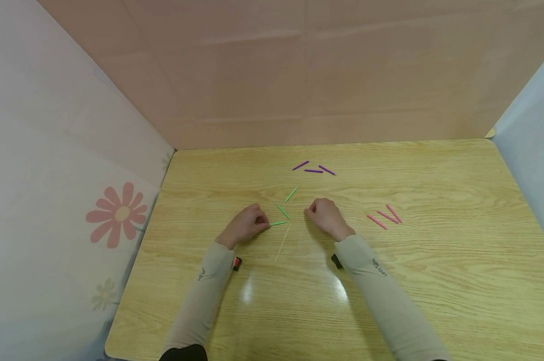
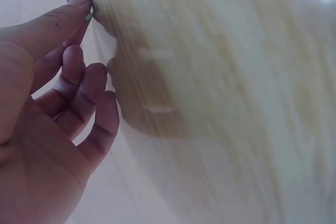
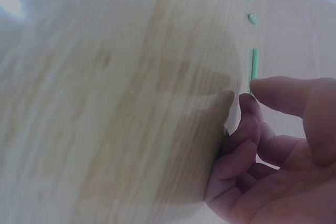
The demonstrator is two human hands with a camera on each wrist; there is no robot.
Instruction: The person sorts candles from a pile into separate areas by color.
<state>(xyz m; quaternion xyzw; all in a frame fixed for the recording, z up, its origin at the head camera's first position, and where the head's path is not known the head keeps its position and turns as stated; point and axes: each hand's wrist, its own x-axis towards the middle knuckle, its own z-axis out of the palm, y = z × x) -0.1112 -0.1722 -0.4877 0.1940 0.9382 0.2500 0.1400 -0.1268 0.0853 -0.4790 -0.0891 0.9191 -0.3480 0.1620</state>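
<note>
Our left hand (image 1: 245, 225) pinches the end of the nearest green stick (image 1: 278, 223); our right hand (image 1: 324, 216) rests curled and empty just beside the middle green stick (image 1: 283, 212). Beyond, the purple sticks (image 1: 314, 169) lie well apart. A careless nudge could scatter the green row, we judge.

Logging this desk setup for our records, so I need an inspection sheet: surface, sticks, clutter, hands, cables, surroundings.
Surface: wooden table, glare patch near the sleeves.
Sticks: three green sticks between the hands; three purple sticks farther back; three pink sticks to the right; one pale stick near the green ones.
Clutter: nothing seen.
Hands: left hand touches the nearest green stick's end; right hand curled, resting on the table, holding nothing seen.
Cables: nothing seen.
Surroundings: cardboard wall behind, flowered sheet left.
</note>
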